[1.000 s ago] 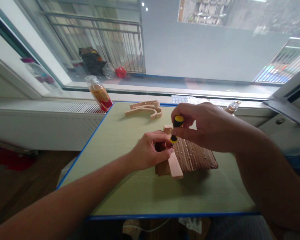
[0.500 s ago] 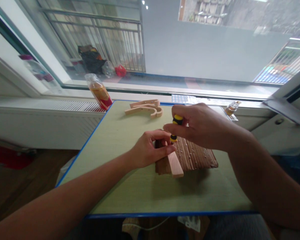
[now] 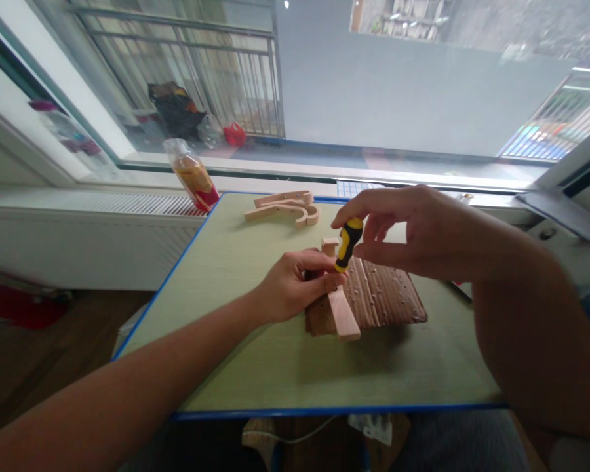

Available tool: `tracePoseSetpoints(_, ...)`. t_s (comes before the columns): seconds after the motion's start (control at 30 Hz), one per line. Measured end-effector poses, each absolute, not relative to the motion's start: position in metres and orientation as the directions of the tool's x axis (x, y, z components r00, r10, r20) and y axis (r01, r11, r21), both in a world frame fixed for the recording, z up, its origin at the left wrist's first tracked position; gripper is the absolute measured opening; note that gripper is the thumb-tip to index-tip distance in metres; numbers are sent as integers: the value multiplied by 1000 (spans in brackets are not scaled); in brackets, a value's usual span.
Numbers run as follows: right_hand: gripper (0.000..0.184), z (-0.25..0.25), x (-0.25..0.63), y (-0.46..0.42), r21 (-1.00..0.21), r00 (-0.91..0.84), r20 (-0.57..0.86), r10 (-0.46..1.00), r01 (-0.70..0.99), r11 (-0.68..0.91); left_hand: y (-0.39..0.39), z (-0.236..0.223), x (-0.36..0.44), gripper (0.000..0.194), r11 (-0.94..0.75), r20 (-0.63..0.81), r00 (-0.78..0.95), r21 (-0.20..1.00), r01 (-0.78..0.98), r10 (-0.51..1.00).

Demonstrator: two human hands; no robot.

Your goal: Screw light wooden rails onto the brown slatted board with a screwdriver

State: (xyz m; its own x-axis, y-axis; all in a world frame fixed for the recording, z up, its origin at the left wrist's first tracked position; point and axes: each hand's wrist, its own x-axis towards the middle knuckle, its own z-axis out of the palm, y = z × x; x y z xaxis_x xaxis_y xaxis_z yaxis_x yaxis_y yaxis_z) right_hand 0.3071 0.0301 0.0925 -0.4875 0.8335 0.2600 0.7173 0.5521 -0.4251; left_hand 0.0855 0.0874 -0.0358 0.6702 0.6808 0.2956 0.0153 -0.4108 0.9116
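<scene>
A pale wooden hook (image 3: 345, 316) lies across a brown ridged board (image 3: 386, 295) dotted with small holes and shiny specks. My left hand (image 3: 302, 282) pinches the hook's middle, thumb and fingers on either side. Just above those fingertips stands a yellow-and-black screwdriver (image 3: 349, 242), slightly tilted, its tip hidden by my left fingers. Around its handle my right hand (image 3: 398, 229) is loosened, fingers spread, with the index finger and thumb close to it; whether they touch it I cannot tell.
Several more curved wooden hooks (image 3: 285, 208) rest at the back of the green table (image 3: 236, 262), which has a blue edge. A bottle with amber contents (image 3: 191, 177) stands behind its left corner, by the radiator. A window runs behind.
My right hand has loosened from its closed grip on the screwdriver, spreading its fingers and shifting right. The handle leans more to the right. My left hand keeps hold of the hook.
</scene>
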Motion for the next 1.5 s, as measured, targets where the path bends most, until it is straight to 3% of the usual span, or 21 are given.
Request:
tracePoseSetpoints(0.37, 14, 89, 295, 34, -302, -428, 303, 851, 804, 512, 91, -37, 81, 27, -485, 298, 710, 872, 69, 638)
tracePoseSetpoints(0.57, 19, 83, 288, 37, -258, -387, 323, 864, 842, 473, 90, -37, 82, 25, -467, 313, 685, 883, 45, 658)
tracePoseSetpoints(0.77, 36, 83, 285, 37, -256, -398, 358, 844, 828, 499, 86, -35, 86, 24, -454, 380, 614, 890, -38, 692)
tracePoseSetpoints(1.03, 46, 83, 287, 38, -201, -383, 354, 853, 860, 469, 89, -37, 86, 29, -420, 325, 656, 907, -14, 681)
tracePoseSetpoints(1.1, 44, 85, 290, 38, -216, -381, 329, 864, 860, 462, 89, -37, 86, 30, -399, 297, 676, 917, -5, 674)
tracePoseSetpoints(1.3, 30, 95, 304, 33, -436, -496, 277, 823, 698, 567, 89, -33, 85, 30, -320, 271, 718, 945, -70, 641)
tracePoseSetpoints(1.5, 24, 94, 303, 32, -375, -495, 326, 805, 714, 591, 90, -34, 82, 38, -268, 239, 737, 960, -82, 632)
